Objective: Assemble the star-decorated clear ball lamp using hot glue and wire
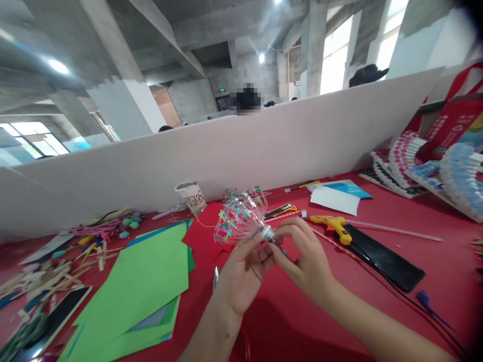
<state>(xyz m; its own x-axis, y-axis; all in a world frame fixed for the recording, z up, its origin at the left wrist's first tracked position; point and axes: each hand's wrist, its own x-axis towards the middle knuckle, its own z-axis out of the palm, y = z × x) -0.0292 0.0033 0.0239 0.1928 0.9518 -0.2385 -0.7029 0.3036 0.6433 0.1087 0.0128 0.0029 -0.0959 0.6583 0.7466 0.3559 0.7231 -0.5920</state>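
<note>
Raised above the red table is a clear plastic bottle top cut into thin strips, with green and blue star shapes on the strips. Its narrow neck, with a white ring, points toward me. My left hand grips the neck from the left, fingers curled underneath. From the right, my right hand pinches the neck's end between thumb and fingers. The fingertips partly cover the neck. Just behind lie a yellow and black utility knife and red paper.
Green paper sheets lie left, beside wooden sticks and a phone. A paper cup leans by the white partition. To the right are a yellow glue gun, a black slab and a cord.
</note>
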